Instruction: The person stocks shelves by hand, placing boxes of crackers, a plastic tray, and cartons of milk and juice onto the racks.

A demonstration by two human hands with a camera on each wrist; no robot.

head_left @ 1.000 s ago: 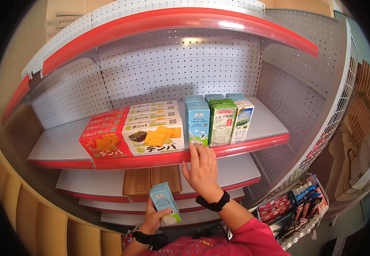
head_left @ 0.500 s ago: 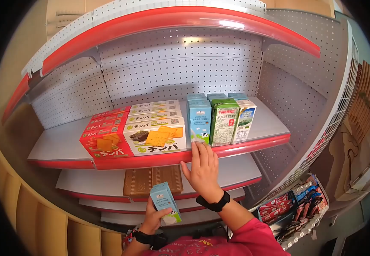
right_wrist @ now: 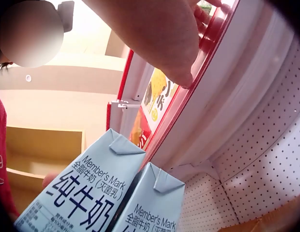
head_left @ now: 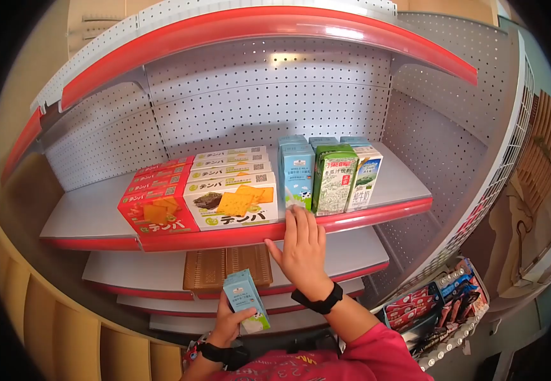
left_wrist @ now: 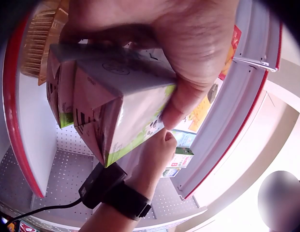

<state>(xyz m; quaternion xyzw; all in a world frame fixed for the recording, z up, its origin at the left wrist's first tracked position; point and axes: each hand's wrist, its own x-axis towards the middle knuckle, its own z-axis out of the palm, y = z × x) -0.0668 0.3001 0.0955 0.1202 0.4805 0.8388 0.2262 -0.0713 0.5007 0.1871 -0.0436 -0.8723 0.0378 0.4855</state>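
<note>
My left hand [head_left: 226,325] grips two blue milk cartons [head_left: 242,296] side by side, below the main shelf's front edge. The left wrist view shows that hand [left_wrist: 193,43] around the cartons [left_wrist: 140,116] from their bottom end. With fingers extended, my right hand [head_left: 304,257] has its fingertips at the lower front of a blue milk carton [head_left: 297,174] standing on the shelf. Directly right of it stand a green drink carton [head_left: 334,181] and a white-and-blue carton [head_left: 365,181], with more blue cartons behind. The right wrist view shows the right hand [right_wrist: 159,38] by the red shelf edge.
Red cracker boxes [head_left: 158,206] and white cracker boxes [head_left: 231,203] stand left of the cartons on the shelf [head_left: 85,213]. A brown tray [head_left: 205,273] lies on a lower shelf. Snack packets [head_left: 456,308] hang at the lower right. Another shelf with a red edge [head_left: 275,19] is overhead.
The front blue carton on the shelf has shifted slightly right and back, and my right fingertips have moved slightly forward with it. The left hand and its cartons have hardly moved.
</note>
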